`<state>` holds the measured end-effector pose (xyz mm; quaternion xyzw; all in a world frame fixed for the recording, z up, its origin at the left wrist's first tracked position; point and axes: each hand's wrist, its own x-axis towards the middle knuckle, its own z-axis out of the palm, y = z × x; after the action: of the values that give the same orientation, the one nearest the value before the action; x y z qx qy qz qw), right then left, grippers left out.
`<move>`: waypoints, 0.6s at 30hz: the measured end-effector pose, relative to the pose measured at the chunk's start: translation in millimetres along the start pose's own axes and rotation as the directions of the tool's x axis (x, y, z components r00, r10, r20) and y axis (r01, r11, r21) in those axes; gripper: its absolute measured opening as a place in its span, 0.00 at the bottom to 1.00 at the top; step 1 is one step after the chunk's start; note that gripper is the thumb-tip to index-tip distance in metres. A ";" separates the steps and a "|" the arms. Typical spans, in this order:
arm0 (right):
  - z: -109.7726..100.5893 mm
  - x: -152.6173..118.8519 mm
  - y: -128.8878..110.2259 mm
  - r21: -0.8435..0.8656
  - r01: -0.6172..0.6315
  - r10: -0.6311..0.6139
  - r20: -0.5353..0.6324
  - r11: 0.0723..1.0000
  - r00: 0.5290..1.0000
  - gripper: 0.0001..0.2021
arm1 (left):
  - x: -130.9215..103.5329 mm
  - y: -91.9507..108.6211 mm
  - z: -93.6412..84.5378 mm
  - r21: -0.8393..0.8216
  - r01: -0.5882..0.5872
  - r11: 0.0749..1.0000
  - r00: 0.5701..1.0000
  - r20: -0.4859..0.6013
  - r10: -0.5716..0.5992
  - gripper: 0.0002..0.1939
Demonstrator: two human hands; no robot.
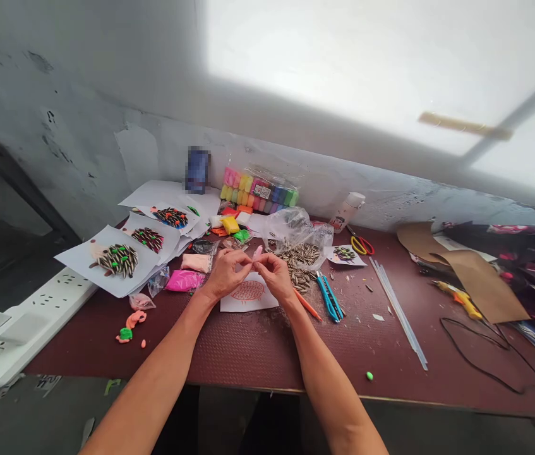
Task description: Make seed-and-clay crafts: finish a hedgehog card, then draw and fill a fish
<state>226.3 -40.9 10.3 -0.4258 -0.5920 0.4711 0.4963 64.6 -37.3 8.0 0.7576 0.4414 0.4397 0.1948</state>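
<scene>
Over a white paper with an orange-brown oval drawing, my two hands meet at the fingertips. My left hand is closed in a pinch, its thumb and forefinger touching those of the other hand. My right hand pinches too, and a small lump of pink clay shows at its fingers; the fingertips hide part of it. Just beyond lies a heap of striped sunflower seeds, partly under a clear plastic bag. An orange pen and a blue utility knife rest to the right.
Seed-covered hedgehog pictures lie at left near a white power strip. Packs of coloured clay stand by the wall. Rightward are scissors, clear glue sticks, a yellow glue gun with its cord and a white spray can.
</scene>
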 end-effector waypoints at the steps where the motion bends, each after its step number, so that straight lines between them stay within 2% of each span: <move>1: 1.4 -0.7 0.6 -0.032 0.006 -0.006 -0.013 0.999 1.000 0.12 | -0.4 0.1 0.7 0.017 -0.002 1.000 1.000 -0.008 0.002 0.08; 5: 5.9 -2.9 3.6 -0.217 0.017 -0.043 -0.114 0.976 0.993 0.10 | -0.6 0.8 2.1 0.084 -0.030 0.996 0.998 -0.051 0.035 0.08; 8: 5.4 -3.0 5.5 -0.267 -0.020 -0.024 -0.159 0.964 0.987 0.09 | 0.1 2.7 0.8 0.117 -0.060 0.991 0.994 -0.080 0.069 0.08; 12: 2.1 -3.3 6.5 -0.390 -0.064 -0.037 -0.246 0.918 0.969 0.04 | -1.1 8.4 0.7 0.160 -0.104 0.982 0.992 -0.061 0.115 0.08; 14: 1.4 -3.6 6.3 -0.384 -0.053 -0.049 -0.251 0.922 0.967 0.03 | -2.5 11.9 1.6 0.155 -0.129 0.979 0.989 -0.045 0.138 0.07; 18: 1.9 -3.4 4.6 -0.220 -0.002 -0.032 -0.150 0.975 0.988 0.07 | -2.5 14.5 1.2 0.064 -0.092 0.994 0.993 -0.072 0.097 0.08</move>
<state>225.1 -43.6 5.1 -0.5083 -0.6040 0.3651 0.4934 72.3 -47.1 16.0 0.7661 0.4253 0.4629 0.1339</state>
